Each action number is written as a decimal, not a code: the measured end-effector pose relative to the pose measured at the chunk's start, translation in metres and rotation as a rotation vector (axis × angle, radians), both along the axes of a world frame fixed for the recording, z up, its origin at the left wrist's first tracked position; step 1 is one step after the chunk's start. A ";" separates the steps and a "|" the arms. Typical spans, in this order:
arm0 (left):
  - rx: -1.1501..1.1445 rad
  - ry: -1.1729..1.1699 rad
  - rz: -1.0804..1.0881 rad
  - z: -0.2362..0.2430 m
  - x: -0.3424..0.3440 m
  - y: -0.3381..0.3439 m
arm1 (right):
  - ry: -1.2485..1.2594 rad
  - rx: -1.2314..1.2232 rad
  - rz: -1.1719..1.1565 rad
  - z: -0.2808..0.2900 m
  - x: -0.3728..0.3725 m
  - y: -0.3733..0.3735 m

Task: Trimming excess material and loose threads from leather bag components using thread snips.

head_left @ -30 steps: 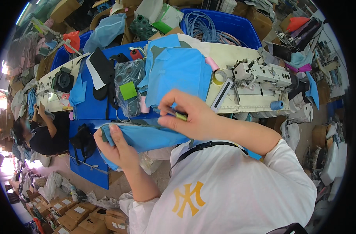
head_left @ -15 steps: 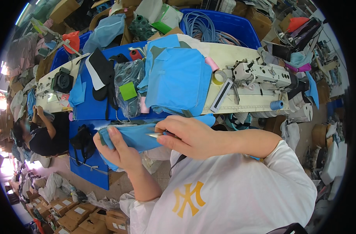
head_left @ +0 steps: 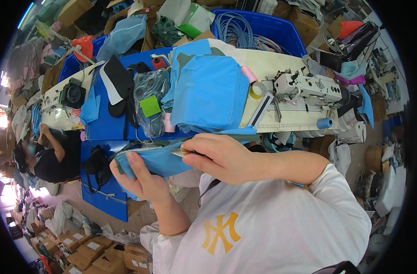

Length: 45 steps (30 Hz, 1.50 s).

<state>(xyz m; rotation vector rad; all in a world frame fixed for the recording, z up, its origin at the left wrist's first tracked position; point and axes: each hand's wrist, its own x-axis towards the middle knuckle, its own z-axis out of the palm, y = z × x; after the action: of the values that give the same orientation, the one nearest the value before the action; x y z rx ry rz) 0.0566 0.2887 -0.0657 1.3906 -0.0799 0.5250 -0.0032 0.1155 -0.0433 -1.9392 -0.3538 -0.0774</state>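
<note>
My left hand (head_left: 142, 178) grips the end of a folded piece of blue fabric (head_left: 159, 162) with a grey-green edge, thumb on top. My right hand (head_left: 220, 157) is closed around a small metal cutting tool (head_left: 176, 153), probably snips, whose pointed tip lies on that fabric beside my left hand; most of the tool is hidden by my fingers. Just beyond, a stack of blue fabric pieces (head_left: 207, 91) lies beside a plastic-wrapped bundle (head_left: 149, 86) with a green square on it and a pink spool (head_left: 169, 123).
Sewing machines stand right (head_left: 309, 89) and left (head_left: 62, 98), with tape (head_left: 257, 90), a ruler (head_left: 260, 109) and black pieces (head_left: 115, 82) between. Blue bins (head_left: 258, 27) and clutter line the back. A co-worker (head_left: 51, 160) works at the left. Cartons (head_left: 94, 251) lie lower left.
Since a second ago my right hand has turned and lowered, bringing the tool's metal tip onto the fabric. In the last half second it has shifted only slightly.
</note>
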 end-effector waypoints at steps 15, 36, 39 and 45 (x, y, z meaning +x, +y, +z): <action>-0.052 0.045 0.074 -0.003 0.002 -0.002 | 0.436 0.576 -0.192 0.006 0.003 -0.011; -0.105 -0.034 -0.200 -0.011 0.010 0.002 | 0.010 0.151 -0.228 0.015 0.012 -0.025; -0.142 0.035 -0.021 -0.012 0.013 -0.005 | -0.035 0.170 -0.324 0.007 0.005 -0.039; -0.140 -0.010 -0.209 -0.007 0.012 -0.013 | 0.047 0.041 -0.208 0.011 -0.017 -0.044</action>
<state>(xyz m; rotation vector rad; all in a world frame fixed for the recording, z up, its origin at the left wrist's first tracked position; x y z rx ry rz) 0.0686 0.2759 -0.0726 1.2261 -0.1911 0.3565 -0.0198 0.0718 -0.0324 -1.9285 -0.1173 -0.1738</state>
